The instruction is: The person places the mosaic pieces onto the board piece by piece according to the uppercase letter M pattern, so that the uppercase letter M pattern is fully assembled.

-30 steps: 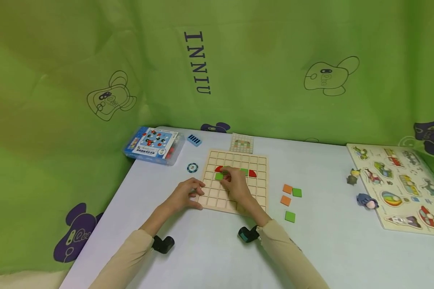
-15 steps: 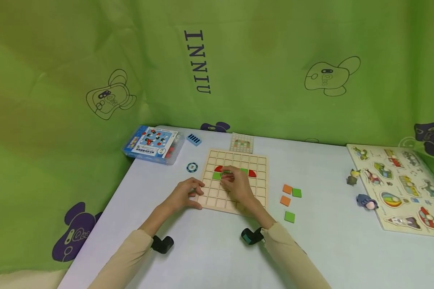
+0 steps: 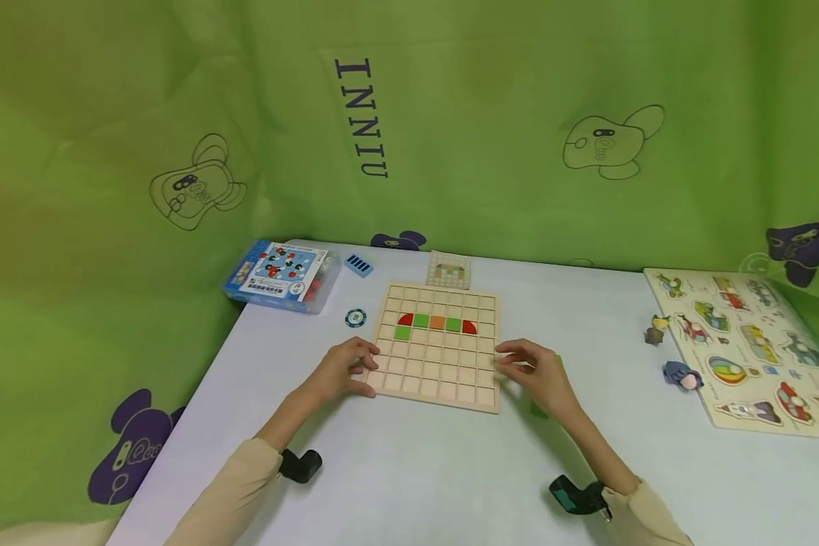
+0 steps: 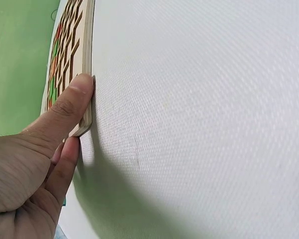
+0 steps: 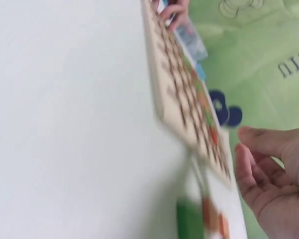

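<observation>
A wooden grid board lies on the white table. One row holds a red quarter-round piece, a green tile, an orange tile, another green tile and a red quarter-round piece. One more green tile sits below the row's left end. My left hand grips the board's near left corner, its thumb on the front edge. Just off the right edge is my right hand, fingers loosely bent with nothing between them. Loose green and orange tiles lie below it, partly hidden.
Behind the board lies a pattern card. To the left are a blue boxed set, a striped blue block and a round chip. At right stand small figures beside a picture puzzle board.
My right hand has left the board's middle and moved right, past its edge, uncovering the orange tile in the row. My left hand stays at the corner.
</observation>
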`<state>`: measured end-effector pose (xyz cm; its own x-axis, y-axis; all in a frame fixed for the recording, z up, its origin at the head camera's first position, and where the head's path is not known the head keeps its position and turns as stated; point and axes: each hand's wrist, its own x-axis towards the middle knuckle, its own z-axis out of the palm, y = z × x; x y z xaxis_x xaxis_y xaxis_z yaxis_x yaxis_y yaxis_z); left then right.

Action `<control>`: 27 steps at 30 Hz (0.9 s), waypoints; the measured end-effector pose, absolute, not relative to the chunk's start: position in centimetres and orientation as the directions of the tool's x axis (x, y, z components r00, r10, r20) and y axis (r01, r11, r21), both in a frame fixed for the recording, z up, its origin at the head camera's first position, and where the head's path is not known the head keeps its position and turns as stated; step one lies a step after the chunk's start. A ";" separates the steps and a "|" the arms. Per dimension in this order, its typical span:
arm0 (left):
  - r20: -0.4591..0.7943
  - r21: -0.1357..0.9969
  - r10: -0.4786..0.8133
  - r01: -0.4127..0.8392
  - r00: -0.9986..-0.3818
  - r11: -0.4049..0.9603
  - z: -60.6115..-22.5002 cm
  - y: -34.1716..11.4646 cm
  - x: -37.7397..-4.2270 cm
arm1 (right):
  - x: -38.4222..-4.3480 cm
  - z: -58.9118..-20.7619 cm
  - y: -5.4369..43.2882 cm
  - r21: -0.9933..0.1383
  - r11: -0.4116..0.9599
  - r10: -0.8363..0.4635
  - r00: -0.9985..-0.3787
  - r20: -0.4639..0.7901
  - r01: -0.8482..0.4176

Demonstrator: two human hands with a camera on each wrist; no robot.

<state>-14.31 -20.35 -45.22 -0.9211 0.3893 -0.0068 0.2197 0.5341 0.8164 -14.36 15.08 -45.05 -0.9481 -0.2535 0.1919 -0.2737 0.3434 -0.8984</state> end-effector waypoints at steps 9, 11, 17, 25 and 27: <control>0.004 0.796 0.392 0.240 -0.920 0.555 -45.5 -20.8 -14.1 | -12.1 -45.9 19.6 -0.824 0.481 -0.167 -0.954 0.250 -0.300; 0.007 0.796 0.394 0.243 -0.919 0.554 -45.5 -20.8 -14.1 | -12.0 -46.2 19.9 -0.816 0.503 -0.160 -0.959 0.235 -0.284; 0.009 0.808 0.401 0.242 -0.916 0.536 -45.5 -20.6 -14.2 | -12.0 -47.0 20.3 -0.807 0.535 -0.146 -0.968 0.206 -0.252; 0.004 0.804 0.397 0.239 -0.918 0.545 -45.3 -20.4 -14.2 | -12.3 -47.4 20.1 -0.770 0.578 -0.156 -0.962 0.223 -0.271; 0.004 0.806 0.401 0.240 -0.916 0.541 -45.2 -20.4 -14.1 | -12.3 -47.4 20.0 -0.767 0.581 -0.158 -0.963 0.219 -0.270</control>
